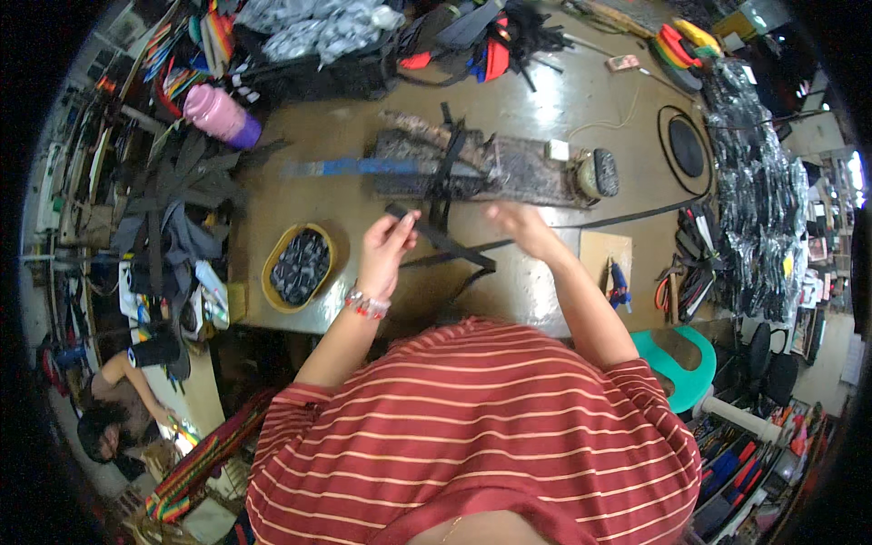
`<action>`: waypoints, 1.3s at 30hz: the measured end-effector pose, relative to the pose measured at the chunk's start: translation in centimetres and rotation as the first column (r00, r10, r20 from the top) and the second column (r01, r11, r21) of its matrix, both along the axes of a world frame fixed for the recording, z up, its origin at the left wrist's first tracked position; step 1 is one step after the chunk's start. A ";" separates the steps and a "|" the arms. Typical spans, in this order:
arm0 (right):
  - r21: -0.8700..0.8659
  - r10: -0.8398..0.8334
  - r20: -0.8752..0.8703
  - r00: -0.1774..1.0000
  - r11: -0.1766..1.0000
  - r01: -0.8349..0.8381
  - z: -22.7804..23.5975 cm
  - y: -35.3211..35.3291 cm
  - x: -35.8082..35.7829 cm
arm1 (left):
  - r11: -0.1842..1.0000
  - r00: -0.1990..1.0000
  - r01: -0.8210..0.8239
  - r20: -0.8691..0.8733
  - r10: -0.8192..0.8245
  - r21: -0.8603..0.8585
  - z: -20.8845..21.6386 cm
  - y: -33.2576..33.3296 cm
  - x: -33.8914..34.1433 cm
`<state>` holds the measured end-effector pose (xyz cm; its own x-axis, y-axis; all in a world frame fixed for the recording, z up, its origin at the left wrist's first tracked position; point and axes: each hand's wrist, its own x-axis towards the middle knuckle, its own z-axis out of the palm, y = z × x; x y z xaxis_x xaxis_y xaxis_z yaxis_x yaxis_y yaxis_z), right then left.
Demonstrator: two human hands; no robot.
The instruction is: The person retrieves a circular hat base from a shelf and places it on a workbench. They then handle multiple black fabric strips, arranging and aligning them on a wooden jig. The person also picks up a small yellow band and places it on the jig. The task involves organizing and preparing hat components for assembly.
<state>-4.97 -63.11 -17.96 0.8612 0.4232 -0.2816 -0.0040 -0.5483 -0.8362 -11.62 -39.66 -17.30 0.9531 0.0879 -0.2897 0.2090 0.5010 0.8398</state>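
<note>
My left hand (389,247), a beaded bracelet at its wrist, pinches the end of a black webbing strap (445,242) between thumb and fingers. From there the strap slants down to the right and folds back near the table's front. My right hand (522,229) hovers to the right of it, fingers stretched out and slightly blurred, with nothing visible in them. Beyond both hands lies a worn dark board (536,163), with more black straps (445,173) draped across it. A blue strip (336,167) extends left from the board.
Left of my left hand stands a yellow-rimmed bowl (269,272) of small black pieces. A long black strap runs right toward a dark coil (686,145). A pink-purple bottle (222,116), blue-handled snips (619,286) and a teal stool (681,363) surround me. Someone works at lower left.
</note>
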 end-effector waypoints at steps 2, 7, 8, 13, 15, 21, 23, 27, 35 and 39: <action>-0.271 -0.123 0.593 0.796 0.900 0.342 -2.2 -3.8 4.9 | 0.942 0.996 0.085 -0.032 -0.078 0.325 -0.4 0.2 0.1; -0.260 -0.289 0.514 0.808 0.845 0.468 -2.7 -4.1 8.7 | 0.914 0.958 0.283 -0.052 -0.281 0.289 -3.3 0.1 -0.4; -0.088 -0.255 0.602 0.756 0.921 0.381 -1.5 -2.9 8.0 | 0.922 0.960 0.276 -0.034 -0.277 0.273 -4.4 0.5 -0.6; 0.245 -0.229 0.735 0.638 0.967 0.065 11.1 -1.3 4.4 | 0.594 0.996 0.078 -0.083 -0.018 0.801 -10.4 5.2 -1.9; 0.356 -0.369 0.831 0.416 0.928 0.112 17.5 -3.8 2.3 | 0.399 0.988 0.116 -0.146 0.045 0.910 -11.9 7.7 -2.7; 0.339 -0.437 0.898 0.039 0.635 -0.695 30.4 -4.1 -6.3 | 0.221 0.996 -0.081 0.072 0.048 0.972 -13.2 11.8 -3.4; 0.188 -0.254 0.967 -0.024 0.774 -0.605 32.7 -3.1 -9.2 | 0.309 0.993 -0.043 0.006 0.121 0.950 -13.3 12.7 -3.0; 0.037 -0.105 0.987 -0.122 0.886 -0.462 32.8 -2.2 -12.2 | 0.496 0.995 0.001 -0.049 0.083 0.868 -13.2 12.3 -1.7; 0.161 -0.132 0.676 0.725 0.986 0.029 18.6 1.0 -7.4 | 0.683 0.896 0.096 0.235 -0.376 0.724 -3.3 2.0 -1.2; -0.177 0.301 0.207 0.931 0.947 -0.267 10.8 5.2 -7.5 | 0.707 0.790 0.086 0.384 -0.478 0.702 3.4 -0.3 -1.5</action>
<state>-12.49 -57.96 -7.15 0.7589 0.6293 -0.1677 0.3514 -0.6124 -0.7082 -13.11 -39.97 -13.92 0.9365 -0.2421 0.2538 -0.3011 -0.1834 0.9358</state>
